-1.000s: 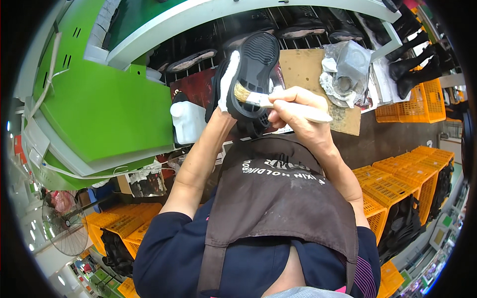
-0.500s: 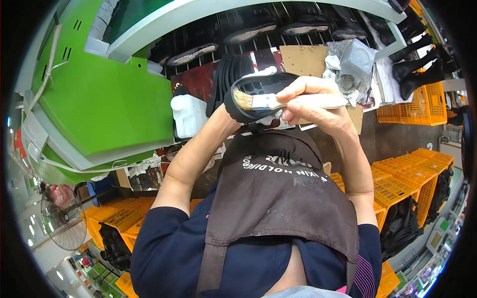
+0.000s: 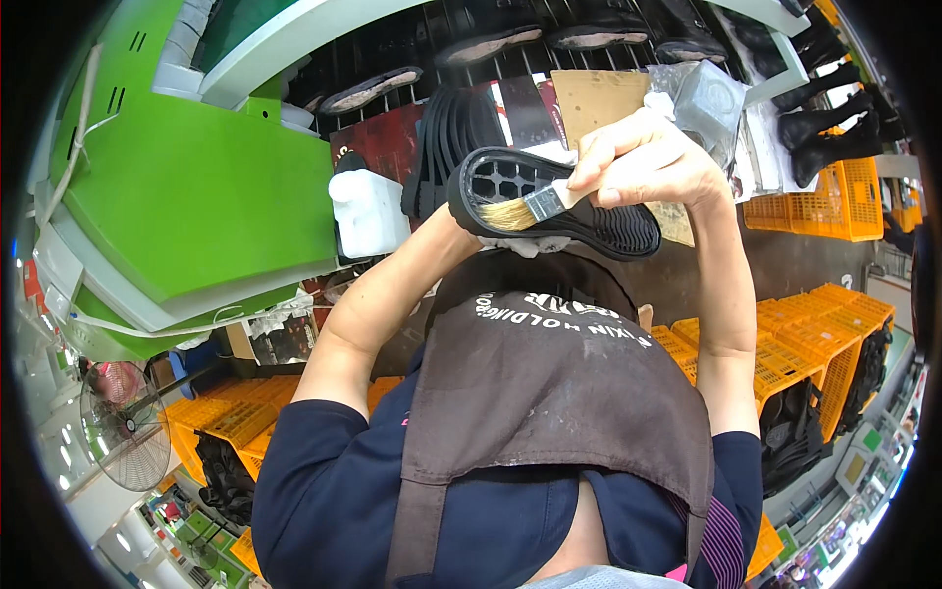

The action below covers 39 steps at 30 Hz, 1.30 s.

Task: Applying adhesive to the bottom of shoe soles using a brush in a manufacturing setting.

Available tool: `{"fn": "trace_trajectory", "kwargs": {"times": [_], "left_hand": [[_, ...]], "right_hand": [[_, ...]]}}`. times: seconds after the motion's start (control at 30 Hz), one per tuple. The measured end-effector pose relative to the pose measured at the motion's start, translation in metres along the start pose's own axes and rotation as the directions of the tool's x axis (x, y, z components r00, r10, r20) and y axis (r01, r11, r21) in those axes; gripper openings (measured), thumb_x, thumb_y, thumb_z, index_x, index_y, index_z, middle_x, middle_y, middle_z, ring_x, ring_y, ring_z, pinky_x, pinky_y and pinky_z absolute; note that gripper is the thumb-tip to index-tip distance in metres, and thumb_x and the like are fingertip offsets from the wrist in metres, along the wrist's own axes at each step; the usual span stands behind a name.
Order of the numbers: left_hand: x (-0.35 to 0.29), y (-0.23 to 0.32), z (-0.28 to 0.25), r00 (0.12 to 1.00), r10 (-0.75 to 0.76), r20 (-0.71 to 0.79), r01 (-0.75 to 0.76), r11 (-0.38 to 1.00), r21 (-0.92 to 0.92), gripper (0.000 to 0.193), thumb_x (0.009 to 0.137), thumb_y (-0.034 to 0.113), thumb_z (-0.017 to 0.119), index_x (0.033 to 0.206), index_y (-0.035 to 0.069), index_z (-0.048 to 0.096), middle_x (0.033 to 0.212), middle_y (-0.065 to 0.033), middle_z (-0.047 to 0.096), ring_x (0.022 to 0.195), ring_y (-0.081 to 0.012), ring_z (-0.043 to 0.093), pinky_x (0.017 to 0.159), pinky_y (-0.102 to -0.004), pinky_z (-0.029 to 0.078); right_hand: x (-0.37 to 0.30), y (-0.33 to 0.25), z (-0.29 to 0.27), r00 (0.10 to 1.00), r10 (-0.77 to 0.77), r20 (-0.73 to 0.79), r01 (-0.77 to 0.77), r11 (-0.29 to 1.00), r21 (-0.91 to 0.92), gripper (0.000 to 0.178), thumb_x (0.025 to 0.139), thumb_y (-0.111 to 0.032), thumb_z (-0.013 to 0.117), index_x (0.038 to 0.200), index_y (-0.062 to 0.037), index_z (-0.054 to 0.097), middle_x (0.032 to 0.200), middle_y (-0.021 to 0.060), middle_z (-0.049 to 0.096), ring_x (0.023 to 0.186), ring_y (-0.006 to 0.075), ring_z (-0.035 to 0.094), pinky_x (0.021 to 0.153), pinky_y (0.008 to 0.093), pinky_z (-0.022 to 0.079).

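1. The right hand [image 3: 643,162] is closed around a paintbrush [image 3: 535,208], its pale bristles resting on a black shoe sole [image 3: 554,201].
2. The left hand is hidden behind the sole, so I cannot tell its grip.
3. The sole is raised before the chest, above the brown apron [image 3: 549,393].
4. A white plastic jug [image 3: 368,211] stands just left, beside the green machine [image 3: 186,196].
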<state>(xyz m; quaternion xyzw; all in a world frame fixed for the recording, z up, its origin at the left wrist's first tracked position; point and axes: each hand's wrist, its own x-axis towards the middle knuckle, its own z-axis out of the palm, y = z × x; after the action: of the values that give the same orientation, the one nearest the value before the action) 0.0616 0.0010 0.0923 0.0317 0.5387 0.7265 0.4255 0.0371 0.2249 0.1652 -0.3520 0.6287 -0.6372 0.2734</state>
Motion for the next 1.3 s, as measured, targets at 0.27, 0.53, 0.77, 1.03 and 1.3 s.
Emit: {"fn": "trace_trajectory", "kwargs": {"times": [0.27,0.53,0.77,1.03,1.3], "left_hand": [[0.001,0.011,-0.011,0.999,-0.028,-0.026,0.018,0.947,-0.322,0.035,0.092,0.026,0.051,0.117,0.002,0.056,0.101,-0.0113,0.064,0.081,-0.0162,0.062,0.064,-0.0262,0.052],[0.009,0.029,-0.014,0.995,-0.03,0.094,0.082,0.777,-0.624,0.044,0.096,0.035,0.042,0.12,0.0,0.053,0.108,-0.0147,0.062,0.091,-0.0194,0.062,0.076,-0.029,0.053],[0.013,0.026,-0.01,0.961,-0.045,0.274,0.242,0.622,-0.745,0.056,0.093,0.046,0.043,0.116,-0.004,0.054,0.106,-0.0197,0.062,0.084,-0.0286,0.065,0.076,-0.0372,0.056],[-0.011,0.046,0.015,0.99,-0.085,-0.109,0.001,0.792,-0.611,0.041,0.095,0.035,0.047,0.116,0.001,0.056,0.103,-0.0151,0.064,0.08,-0.0222,0.066,0.067,-0.0317,0.057],[0.002,0.027,0.005,0.99,-0.083,0.111,0.136,0.729,-0.671,0.045,0.097,0.035,0.042,0.123,-0.001,0.049,0.116,-0.017,0.058,0.096,-0.0235,0.062,0.081,-0.0362,0.054]], "right_hand": [[-0.034,-0.002,-0.027,0.995,0.057,0.076,-0.043,0.983,-0.176,0.021,0.078,-0.006,0.067,0.094,0.0061,0.067,0.092,0.0153,0.067,0.082,0.0249,0.061,0.074,0.032,0.046],[-0.07,-0.023,-0.002,0.89,-0.19,-0.415,-0.037,0.877,-0.48,0.024,0.072,0.005,0.065,0.093,-0.004,0.07,0.077,0.0054,0.058,0.07,0.0134,0.054,0.06,0.0247,0.042],[-0.047,-0.006,0.022,0.942,-0.122,-0.312,-0.032,0.894,-0.446,0.027,0.075,-0.002,0.068,0.1,-0.0133,0.07,0.079,0.0019,0.055,0.07,0.0155,0.053,0.06,0.0263,0.042],[-0.076,-0.002,0.002,0.867,-0.142,-0.477,-0.255,0.697,-0.671,0.022,0.078,-0.001,0.066,0.1,-0.0065,0.067,0.08,0.0063,0.06,0.072,0.0197,0.058,0.065,0.0286,0.045],[-0.057,0.02,0.023,0.659,-0.327,-0.677,-0.377,0.636,-0.673,0.013,0.078,-0.008,0.069,0.088,0.0002,0.068,0.075,0.0096,0.066,0.064,0.0197,0.063,0.059,0.026,0.048]]}}
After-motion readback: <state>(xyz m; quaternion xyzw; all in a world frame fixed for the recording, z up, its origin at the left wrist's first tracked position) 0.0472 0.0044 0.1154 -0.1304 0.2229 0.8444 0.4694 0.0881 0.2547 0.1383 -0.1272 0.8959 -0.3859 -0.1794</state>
